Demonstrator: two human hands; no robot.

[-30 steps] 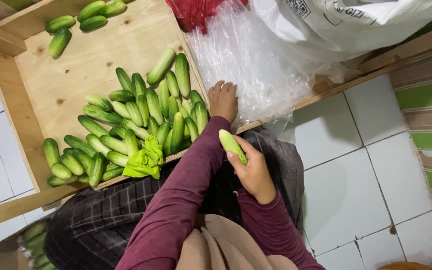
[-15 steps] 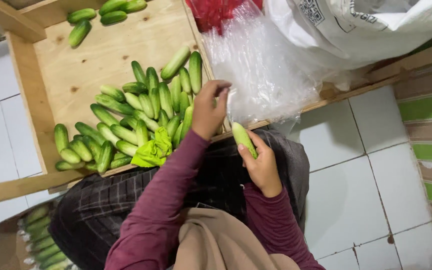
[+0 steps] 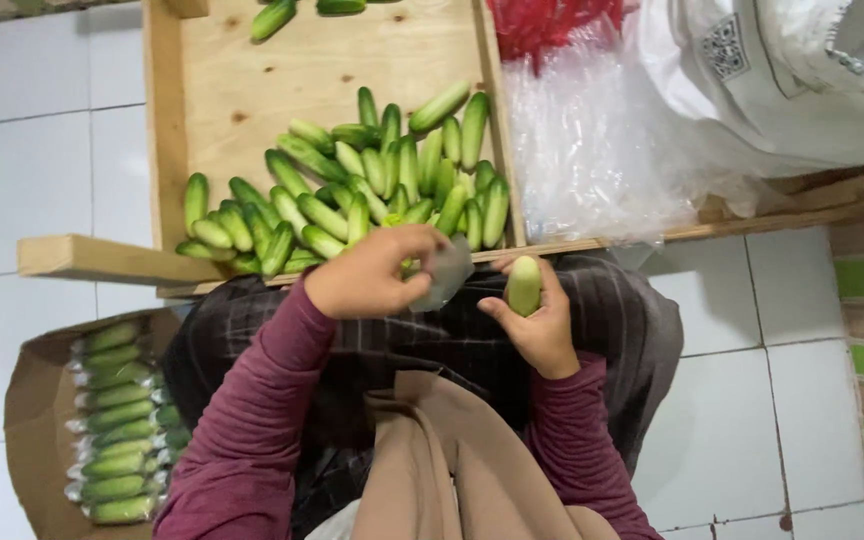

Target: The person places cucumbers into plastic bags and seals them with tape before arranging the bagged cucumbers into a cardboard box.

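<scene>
Bagging looks underway: the right hand (image 3: 542, 325) wraps fingers around a cucumber (image 3: 524, 285), while at nine o'clock the left hand (image 3: 372, 275) pinches a clear bag (image 3: 447, 275), whose mouth likely needs opening.

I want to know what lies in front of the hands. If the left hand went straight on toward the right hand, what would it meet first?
Probably the cucumber held upright in the right hand. The left hand holds a clear plastic bag whose edge points at it, with only a small gap between; depth is unclear.

Maroon sleeves (image 3: 252, 420), tan apron (image 3: 452, 470)
</scene>
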